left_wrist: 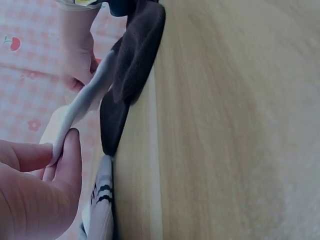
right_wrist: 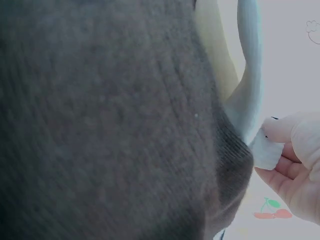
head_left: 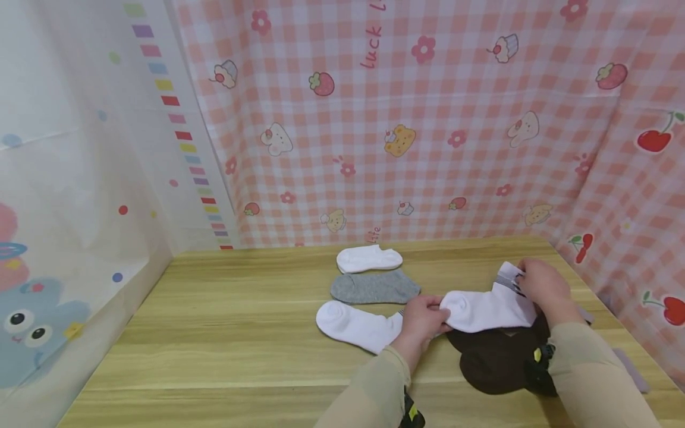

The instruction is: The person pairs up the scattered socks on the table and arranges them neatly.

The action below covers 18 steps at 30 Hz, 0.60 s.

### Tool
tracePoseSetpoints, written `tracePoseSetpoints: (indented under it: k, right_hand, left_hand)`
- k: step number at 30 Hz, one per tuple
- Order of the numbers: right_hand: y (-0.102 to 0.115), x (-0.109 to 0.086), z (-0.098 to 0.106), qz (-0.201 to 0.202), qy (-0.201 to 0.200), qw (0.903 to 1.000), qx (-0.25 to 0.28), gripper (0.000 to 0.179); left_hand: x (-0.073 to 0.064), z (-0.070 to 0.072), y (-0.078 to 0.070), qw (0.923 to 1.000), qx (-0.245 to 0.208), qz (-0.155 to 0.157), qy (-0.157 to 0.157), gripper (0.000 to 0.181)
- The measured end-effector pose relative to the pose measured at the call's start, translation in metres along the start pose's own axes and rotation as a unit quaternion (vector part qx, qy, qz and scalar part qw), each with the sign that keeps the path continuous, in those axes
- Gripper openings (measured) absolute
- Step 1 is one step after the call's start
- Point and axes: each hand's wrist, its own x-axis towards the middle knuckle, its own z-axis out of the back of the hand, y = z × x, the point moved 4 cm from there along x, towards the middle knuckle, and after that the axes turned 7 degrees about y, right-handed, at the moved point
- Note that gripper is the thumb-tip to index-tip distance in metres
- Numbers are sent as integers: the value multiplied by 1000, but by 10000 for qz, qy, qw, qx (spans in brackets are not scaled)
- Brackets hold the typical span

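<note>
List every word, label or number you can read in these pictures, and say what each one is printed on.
"luck" in pink, running upward, on the pink checked backdrop cloth; the next word is cut off at the top edge.
A small pink word low on the same cloth, just above the white ankle sock, is partly hidden and unreadable.
Nothing readable on the socks or the table.

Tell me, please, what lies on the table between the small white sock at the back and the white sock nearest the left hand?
One grey sock lies between the small white sock and the front white sock. The head view shows this.
</note>
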Motion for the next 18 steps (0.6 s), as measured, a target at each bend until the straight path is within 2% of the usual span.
tracePoseSetpoints:
  k: [6, 14, 18]
  right_hand:
    - [2, -4, 6, -90, -167, 9996, 221, 19]
    - [8, -9, 13, 255, -469, 9983, 239, 33]
    - [11, -12, 15, 292, -497, 9978, 334, 35]
  left_hand:
    - [-3, 4, -4, 9995, -145, -261, -76, 18]
    - [-8, 12, -14, 9980, -111, -629, -12, 18]
    - [-10, 16, -18, 9967, -22, -806, -17, 18]
